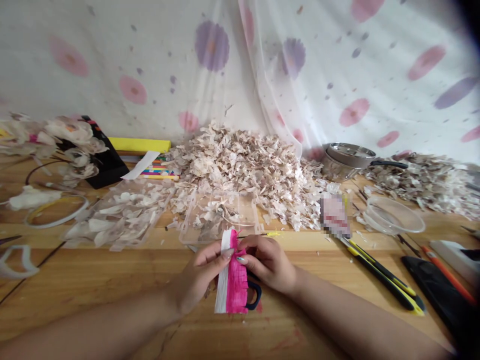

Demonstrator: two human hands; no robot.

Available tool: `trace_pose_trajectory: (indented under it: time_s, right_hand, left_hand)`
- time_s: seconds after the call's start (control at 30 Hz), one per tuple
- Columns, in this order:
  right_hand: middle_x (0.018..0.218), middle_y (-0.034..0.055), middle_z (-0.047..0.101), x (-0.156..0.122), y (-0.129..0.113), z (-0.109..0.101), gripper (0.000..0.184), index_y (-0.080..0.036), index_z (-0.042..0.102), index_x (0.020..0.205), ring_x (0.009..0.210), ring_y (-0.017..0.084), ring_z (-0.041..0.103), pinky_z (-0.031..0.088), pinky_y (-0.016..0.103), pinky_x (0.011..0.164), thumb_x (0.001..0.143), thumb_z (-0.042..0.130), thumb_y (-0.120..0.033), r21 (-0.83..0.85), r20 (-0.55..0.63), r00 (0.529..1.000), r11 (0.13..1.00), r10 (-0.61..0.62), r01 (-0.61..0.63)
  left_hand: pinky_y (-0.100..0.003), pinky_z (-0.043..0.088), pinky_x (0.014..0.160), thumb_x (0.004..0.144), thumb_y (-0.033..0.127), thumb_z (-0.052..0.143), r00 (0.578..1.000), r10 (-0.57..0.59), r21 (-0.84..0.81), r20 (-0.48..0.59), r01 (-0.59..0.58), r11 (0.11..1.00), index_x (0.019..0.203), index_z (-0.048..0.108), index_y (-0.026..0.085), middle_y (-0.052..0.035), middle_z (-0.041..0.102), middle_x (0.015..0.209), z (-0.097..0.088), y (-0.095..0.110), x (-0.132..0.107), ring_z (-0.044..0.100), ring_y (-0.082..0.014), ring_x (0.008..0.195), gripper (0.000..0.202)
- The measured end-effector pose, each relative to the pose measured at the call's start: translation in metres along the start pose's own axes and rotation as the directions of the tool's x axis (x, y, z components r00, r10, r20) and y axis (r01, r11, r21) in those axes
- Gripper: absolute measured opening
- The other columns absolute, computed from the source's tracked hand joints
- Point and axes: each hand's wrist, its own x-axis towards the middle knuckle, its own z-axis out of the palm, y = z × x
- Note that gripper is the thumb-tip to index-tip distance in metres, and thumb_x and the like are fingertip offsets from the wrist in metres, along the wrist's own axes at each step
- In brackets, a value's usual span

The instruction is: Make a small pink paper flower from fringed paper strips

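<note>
A strip of crepe-like paper (237, 287), white along one side and bright pink along the other, is held upright over the table. Short cuts fringe its pink edge. My left hand (200, 277) pinches the upper part of the strip between thumb and fingers. With thumb and forefinger closed, my right hand (273, 262) grips the pink edge near the top. Behind the strip, below my right hand, shows a dark loop handle (256, 296), which looks like a scissors handle; the rest of it is hidden.
A big heap of pale dried petals (240, 165) rises at the back. Clear plastic trays (245, 215) hold more petals. To the right lie yellow-and-black long-handled pliers (378, 272), a clear bowl (393, 215) and a black flat case (431, 290). White flowers (71, 137) stand at left.
</note>
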Motion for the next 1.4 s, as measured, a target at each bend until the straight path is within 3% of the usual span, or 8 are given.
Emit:
trace_pose_trajectory:
  time_s: [0.23, 0.43, 0.63, 0.87, 1.1, 1.4]
  right_hand:
    - [0.081, 0.0063, 0.072, 0.0006, -0.0005, 0.0005, 0.018, -0.019, 0.059, 0.094, 0.069, 0.014, 0.067, 0.052, 0.024, 0.063, 0.095, 0.049, -0.034, -0.018, -0.007, 0.999, 0.999, -0.035, 0.035]
    - [0.081, 0.0048, 0.070, -0.0013, -0.0009, 0.0007, 0.019, -0.020, 0.056, 0.100, 0.064, 0.013, 0.064, 0.051, 0.023, 0.058, 0.094, 0.050, -0.037, 0.037, -0.017, 1.000, 0.999, -0.004, 0.004]
    - [0.077, 0.0045, 0.070, -0.0014, 0.0005, 0.0023, 0.011, -0.020, 0.056, 0.092, 0.064, 0.013, 0.064, 0.050, 0.023, 0.059, 0.094, 0.051, -0.030, -0.016, -0.040, 0.998, 0.999, -0.041, 0.041]
    - [0.081, 0.0053, 0.070, -0.0009, -0.0004, 0.0013, 0.011, -0.019, 0.055, 0.094, 0.067, 0.013, 0.064, 0.050, 0.022, 0.059, 0.093, 0.052, -0.029, 0.035, 0.002, 0.999, 0.999, -0.032, 0.032]
    - [0.075, 0.0051, 0.070, -0.0012, -0.0018, 0.0016, 0.007, -0.019, 0.056, 0.095, 0.062, 0.013, 0.062, 0.050, 0.023, 0.058, 0.089, 0.053, -0.018, -0.036, -0.007, 0.997, 0.996, -0.079, 0.079]
    - [0.077, 0.0065, 0.071, -0.0010, -0.0039, 0.0007, 0.007, -0.019, 0.057, 0.093, 0.066, 0.014, 0.066, 0.052, 0.022, 0.061, 0.092, 0.051, -0.021, -0.047, -0.024, 0.990, 0.989, -0.141, 0.139]
  left_hand:
    - [-0.026, 0.045, 0.072, 0.077, 0.046, 0.070, 1.000, 0.012, 0.005, 0.009, -0.012, 1.000, 0.106, 0.071, 0.020, -0.0021, 0.065, 0.075, 0.0011, 0.0019, -0.0023, 0.056, -0.0150, 0.072, 0.039]
    - [-0.022, 0.043, 0.066, 0.075, 0.049, 0.072, 1.000, -0.008, 0.030, -0.009, 0.008, 1.000, 0.102, 0.072, 0.020, -0.0004, 0.061, 0.072, 0.0015, 0.0021, -0.0014, 0.050, -0.0119, 0.066, 0.040]
    - [-0.022, 0.044, 0.067, 0.072, 0.051, 0.073, 1.000, -0.023, 0.027, -0.003, 0.023, 0.999, 0.101, 0.072, 0.020, -0.0006, 0.061, 0.072, 0.0040, 0.0043, -0.0023, 0.050, -0.0121, 0.067, 0.042]
    - [-0.020, 0.041, 0.062, 0.074, 0.050, 0.073, 0.999, -0.035, 0.015, 0.006, 0.035, 0.999, 0.102, 0.071, 0.019, 0.0001, 0.061, 0.071, 0.0014, 0.0016, -0.0012, 0.049, -0.0112, 0.065, 0.041]
    - [-0.020, 0.043, 0.066, 0.076, 0.046, 0.072, 0.998, -0.030, -0.008, 0.050, 0.030, 1.000, 0.102, 0.071, 0.020, -0.0004, 0.062, 0.070, 0.0030, 0.0024, 0.0000, 0.054, -0.0127, 0.070, 0.038]
    - [-0.018, 0.039, 0.055, 0.072, 0.048, 0.075, 0.997, -0.054, -0.017, 0.051, 0.055, 0.998, 0.090, 0.068, 0.017, 0.0014, 0.058, 0.065, 0.0006, 0.0020, -0.0034, 0.049, -0.0090, 0.058, 0.037]
